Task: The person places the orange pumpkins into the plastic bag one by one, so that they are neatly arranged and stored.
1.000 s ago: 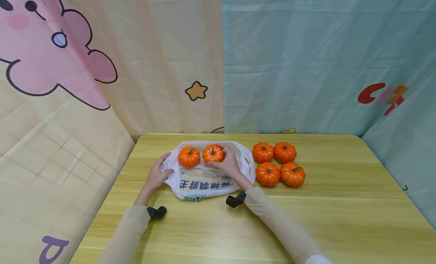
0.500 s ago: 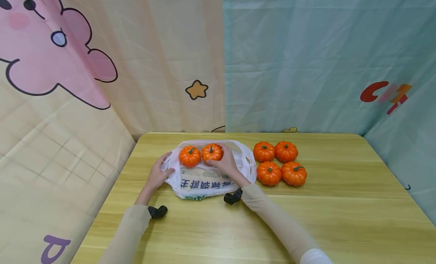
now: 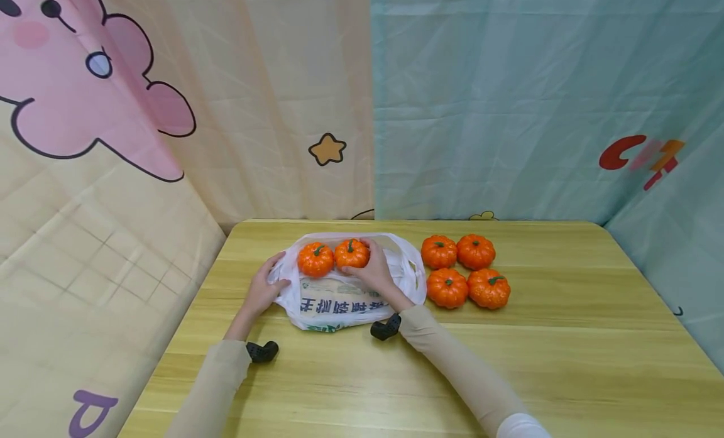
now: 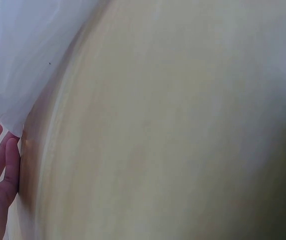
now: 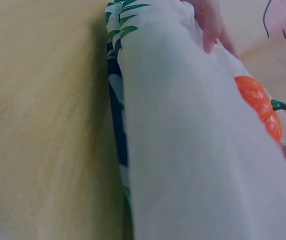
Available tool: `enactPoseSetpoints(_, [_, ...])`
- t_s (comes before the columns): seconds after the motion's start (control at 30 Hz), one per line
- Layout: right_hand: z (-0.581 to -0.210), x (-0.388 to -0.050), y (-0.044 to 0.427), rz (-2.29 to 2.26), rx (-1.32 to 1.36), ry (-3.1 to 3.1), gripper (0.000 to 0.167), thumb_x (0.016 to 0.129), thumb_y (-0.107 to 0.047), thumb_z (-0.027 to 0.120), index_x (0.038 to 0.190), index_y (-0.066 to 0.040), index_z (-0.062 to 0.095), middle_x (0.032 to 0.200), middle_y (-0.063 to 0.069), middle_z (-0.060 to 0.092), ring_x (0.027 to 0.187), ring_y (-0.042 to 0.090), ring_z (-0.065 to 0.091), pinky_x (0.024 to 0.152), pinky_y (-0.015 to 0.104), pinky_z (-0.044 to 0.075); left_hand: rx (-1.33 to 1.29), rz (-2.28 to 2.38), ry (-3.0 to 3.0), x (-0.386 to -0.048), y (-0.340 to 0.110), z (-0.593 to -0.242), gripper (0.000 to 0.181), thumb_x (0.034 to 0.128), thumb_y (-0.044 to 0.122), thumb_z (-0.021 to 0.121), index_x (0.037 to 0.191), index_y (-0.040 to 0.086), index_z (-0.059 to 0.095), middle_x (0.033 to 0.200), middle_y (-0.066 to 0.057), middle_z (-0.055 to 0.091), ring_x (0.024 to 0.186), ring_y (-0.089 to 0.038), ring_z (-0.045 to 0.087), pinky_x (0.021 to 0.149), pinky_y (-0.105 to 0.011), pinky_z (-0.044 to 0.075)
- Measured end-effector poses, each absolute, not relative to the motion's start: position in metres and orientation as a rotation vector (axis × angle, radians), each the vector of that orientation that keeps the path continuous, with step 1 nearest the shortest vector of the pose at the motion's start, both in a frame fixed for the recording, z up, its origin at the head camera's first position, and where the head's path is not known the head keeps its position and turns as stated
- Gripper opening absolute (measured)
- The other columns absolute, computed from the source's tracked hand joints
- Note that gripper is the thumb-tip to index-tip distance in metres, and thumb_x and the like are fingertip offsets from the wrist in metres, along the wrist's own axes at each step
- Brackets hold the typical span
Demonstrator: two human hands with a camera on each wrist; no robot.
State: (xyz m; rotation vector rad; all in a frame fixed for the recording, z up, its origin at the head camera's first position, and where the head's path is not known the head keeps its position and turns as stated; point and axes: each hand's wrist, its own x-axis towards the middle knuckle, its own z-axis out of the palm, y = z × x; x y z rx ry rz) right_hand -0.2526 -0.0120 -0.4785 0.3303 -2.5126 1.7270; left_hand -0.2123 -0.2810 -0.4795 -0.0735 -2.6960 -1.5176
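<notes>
A white plastic bag (image 3: pixel 339 322) with dark printed characters and green marks lies spread on the table, its mouth facing up. My left hand (image 3: pixel 264 289) grips the bag's left rim; in the left wrist view, only part of that left hand (image 4: pixel 2 170) shows, against the white plastic. Inside the mouth sits an orange toy pumpkin (image 3: pixel 315 260) with a green stem. Right beside it, my right hand (image 3: pixel 376 268) holds a second orange pumpkin (image 3: pixel 351 254) between thumb and fingers. In the right wrist view, the bag's side (image 5: pixel 193 125) hides most of the pumpkins.
Several more orange pumpkins (image 3: pixel 447 288) stand grouped just right of the bag on the wooden table (image 3: pixel 554 362). Behind the table hangs a printed curtain (image 3: pixel 481 111). Black wrist devices (image 3: pixel 262 352) sit on both wrists.
The right hand has shifted the second pumpkin slightly left, up against the first one. The left hand keeps its place on the bag's rim.
</notes>
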Motion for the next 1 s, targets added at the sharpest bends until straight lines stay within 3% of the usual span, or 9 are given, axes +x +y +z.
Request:
enactPoseSetpoints(0.53, [-0.465,-0.241,-0.001,1.536,0.358,-2.560,0.076,0.072,-0.017,0.083,0.137,-0.007,0.045,0.138,0.020,0.047,0.125,0.037,0.045,0.103,0.052,0.042,-0.085,-1.527,-2.690,-0.213,-0.282,-0.480,0.064,0.0883,0.004,0.059,0.147,0.010,0.035,0.154,-0.021,0.030,0.141,-0.039,0.029,0.116,-0.058,0.022])
enactPoseSetpoints(0.77, [-0.455,-0.227,0.013,1.541,0.368,-2.548,0.075,0.073,-0.013,0.082,0.138,-0.010,0.045,0.142,0.017,0.044,0.131,0.036,0.041,0.107,0.055,0.038,-0.100,-1.527,-2.687,-0.212,-0.282,-0.482,0.065,0.0877,0.005,0.059,0.148,0.010,0.035,0.153,-0.022,0.031,0.140,-0.041,0.030,0.115,-0.059,0.023])
enactPoseSetpoints(1.0, [-0.445,-0.217,0.033,1.464,0.424,-2.503,0.072,0.074,-0.011,0.081,0.138,-0.007,0.047,0.141,0.014,0.045,0.124,0.038,0.043,0.100,0.052,0.042,-0.108,-1.530,-2.683,-0.213,-0.282,-0.483,0.066,0.0868,0.004,0.059,0.147,0.010,0.035,0.153,-0.022,0.031,0.140,-0.040,0.030,0.115,-0.059,0.022])
